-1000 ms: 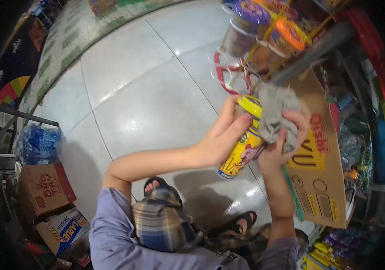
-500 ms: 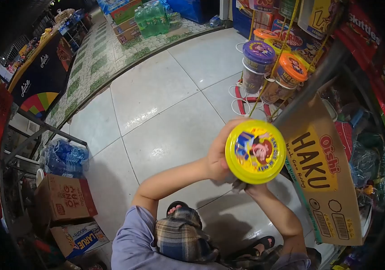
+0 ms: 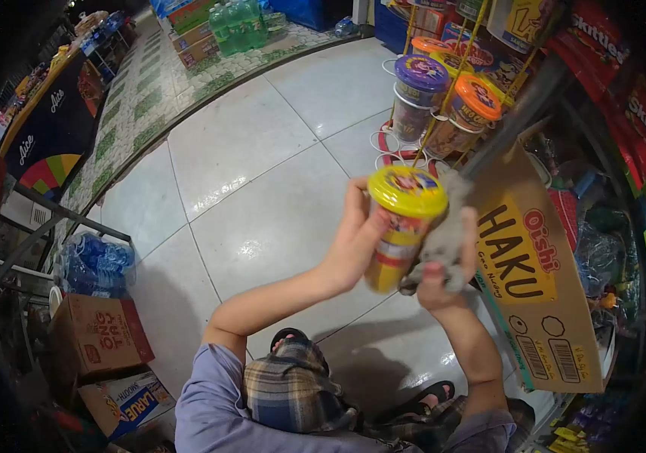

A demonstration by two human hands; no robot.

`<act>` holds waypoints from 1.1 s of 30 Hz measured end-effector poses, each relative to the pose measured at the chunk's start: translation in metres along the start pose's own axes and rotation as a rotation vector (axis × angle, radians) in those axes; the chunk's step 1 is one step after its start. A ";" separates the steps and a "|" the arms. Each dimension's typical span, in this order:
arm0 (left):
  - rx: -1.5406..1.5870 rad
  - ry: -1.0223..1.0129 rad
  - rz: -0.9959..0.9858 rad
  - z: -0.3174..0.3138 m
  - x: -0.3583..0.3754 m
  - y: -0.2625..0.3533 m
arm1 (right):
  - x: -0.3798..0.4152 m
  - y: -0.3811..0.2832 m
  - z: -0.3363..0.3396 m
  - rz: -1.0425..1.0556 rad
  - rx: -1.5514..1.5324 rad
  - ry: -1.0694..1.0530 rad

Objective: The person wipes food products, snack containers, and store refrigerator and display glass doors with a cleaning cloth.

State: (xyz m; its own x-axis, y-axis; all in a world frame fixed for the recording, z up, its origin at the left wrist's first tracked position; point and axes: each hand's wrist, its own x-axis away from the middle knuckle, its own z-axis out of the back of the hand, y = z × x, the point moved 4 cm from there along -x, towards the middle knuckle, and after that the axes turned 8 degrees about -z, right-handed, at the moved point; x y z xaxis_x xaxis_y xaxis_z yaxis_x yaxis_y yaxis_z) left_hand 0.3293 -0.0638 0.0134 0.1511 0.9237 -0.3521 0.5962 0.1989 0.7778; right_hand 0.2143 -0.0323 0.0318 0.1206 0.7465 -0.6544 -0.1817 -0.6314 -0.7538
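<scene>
My left hand [image 3: 355, 245] is wrapped around a yellow snack cup [image 3: 398, 241] with a yellow printed lid, held slightly tilted above the floor. Beside the cup, on its right, my right hand [image 3: 439, 288] grips a grey cloth [image 3: 450, 234], which is smeared by motion and bunched against the cup's side. Beyond the hands, a wire rack [image 3: 389, 160] holds similar cups, among them a purple-lidded cup [image 3: 419, 90] and an orange-lidded cup [image 3: 468, 113].
An Oishi Haku cardboard box [image 3: 538, 287] stands close on the right, under hanging red Skittles packs [image 3: 602, 45]. To the left are a brown carton [image 3: 103, 332], a Larue box [image 3: 130, 404] and wrapped water bottles [image 3: 96, 264]. Green bottles [image 3: 236, 29] stand at the back.
The cup has tipped so its side now shows, and it has moved slightly left. My right hand and the cloth have come out from beneath it to its right side.
</scene>
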 end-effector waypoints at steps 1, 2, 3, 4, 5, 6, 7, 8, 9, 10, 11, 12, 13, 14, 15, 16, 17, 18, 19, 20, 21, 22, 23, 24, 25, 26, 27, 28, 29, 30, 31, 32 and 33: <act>-0.001 -0.059 0.034 -0.006 0.005 -0.004 | 0.001 0.002 0.003 -0.081 -0.118 0.085; 0.013 -0.060 0.085 -0.011 0.012 -0.005 | -0.003 -0.002 0.005 -0.115 -0.129 0.102; -0.144 -0.151 -0.025 -0.017 0.014 -0.005 | -0.007 -0.003 0.007 -0.148 -0.138 0.119; -0.100 -0.087 0.005 -0.015 0.014 -0.007 | -0.008 -0.002 0.005 -0.145 -0.131 0.121; -0.053 -0.023 0.037 -0.013 0.014 -0.009 | -0.007 0.006 -0.001 -0.211 -0.246 0.118; -0.042 -0.027 0.038 -0.010 0.012 -0.009 | 0.003 0.014 -0.008 -0.246 -0.260 0.098; -0.025 -0.001 -0.019 -0.003 0.008 -0.003 | 0.013 0.022 -0.015 -0.280 -0.273 0.079; -0.008 0.025 -0.075 0.002 0.004 0.002 | 0.022 0.030 -0.022 -0.315 -0.286 0.060; 0.040 0.076 -0.082 0.005 0.001 0.005 | 0.023 0.016 -0.029 -0.323 -0.300 0.008; 0.087 0.132 -0.091 0.007 -0.002 0.009 | 0.022 0.004 -0.035 -0.332 -0.316 -0.047; 0.099 0.141 -0.088 0.010 -0.005 0.011 | 0.023 0.003 -0.037 -0.340 -0.304 -0.056; 0.024 0.151 -0.099 0.015 -0.008 0.015 | 0.025 0.008 -0.041 -0.464 -0.370 -0.120; -0.055 0.154 -0.111 0.018 -0.008 0.019 | 0.027 0.011 -0.045 -0.583 -0.437 -0.181; -0.050 0.148 -0.118 0.022 -0.009 0.020 | 0.031 0.013 -0.046 -0.681 -0.472 -0.196; -0.056 0.238 -0.155 0.030 -0.013 0.022 | 0.035 0.016 -0.047 -0.780 -0.506 -0.208; -0.061 0.315 -0.201 0.036 -0.021 0.027 | 0.040 0.025 -0.048 -0.773 -0.485 -0.229; -0.060 0.274 -0.232 0.034 -0.030 0.035 | 0.041 0.027 -0.048 -0.759 -0.463 -0.248; 0.012 0.304 -0.361 0.034 -0.037 0.047 | 0.045 0.022 -0.048 -0.748 -0.408 -0.311; 0.094 0.337 -0.489 0.031 -0.045 0.061 | 0.044 0.017 -0.046 -0.737 -0.346 -0.376; 0.091 0.322 -0.576 0.023 -0.055 0.080 | 0.029 0.005 -0.047 -0.468 -0.251 -0.541; 0.092 0.320 -0.662 0.010 -0.065 0.103 | 0.019 -0.010 -0.046 -0.205 -0.145 -0.704; 0.030 0.279 -0.787 -0.006 -0.076 0.125 | 0.010 -0.023 -0.042 -0.218 0.062 -0.852; -0.036 0.238 -0.910 -0.020 -0.090 0.146 | 0.004 -0.029 -0.037 -0.193 0.076 -0.852; -0.014 0.164 -0.934 -0.033 -0.108 0.163 | 0.000 -0.039 -0.036 -0.056 0.130 -0.860; 0.003 0.091 -0.956 -0.045 -0.125 0.178 | -0.002 -0.048 -0.035 0.078 0.180 -0.867; 0.030 0.129 -0.983 -0.058 -0.141 0.187 | -0.005 -0.054 -0.034 0.118 0.137 -0.870; 0.051 0.167 -1.005 -0.072 -0.155 0.192 | -0.006 -0.057 -0.033 0.129 0.131 -0.870; 0.032 0.192 -0.990 -0.081 -0.172 0.191 | -0.006 -0.059 -0.032 0.167 0.105 -0.859; 0.009 0.215 -0.975 -0.087 -0.186 0.184 | -0.006 -0.062 -0.032 0.205 0.076 -0.846; -0.025 0.229 -0.899 -0.094 -0.193 0.175 | -0.004 -0.062 -0.032 0.216 0.060 -0.841; -0.062 0.241 -0.820 -0.100 -0.197 0.165 | -0.001 -0.063 -0.032 0.259 0.079 -0.851; -0.058 0.207 -0.771 -0.103 -0.199 0.156 | 0.002 -0.065 -0.032 0.301 0.097 -0.855; -0.081 0.191 -0.769 -0.104 -0.202 0.152 | 0.003 -0.066 -0.031 0.307 0.079 -0.836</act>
State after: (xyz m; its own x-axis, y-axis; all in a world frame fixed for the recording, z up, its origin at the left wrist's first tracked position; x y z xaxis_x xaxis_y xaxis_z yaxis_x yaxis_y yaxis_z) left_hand 0.3071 -0.1857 0.2570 -0.4221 0.5563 -0.7158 0.4181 0.8201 0.3908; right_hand 0.2566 0.0057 0.0778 -0.6900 0.4751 -0.5461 -0.1591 -0.8356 -0.5258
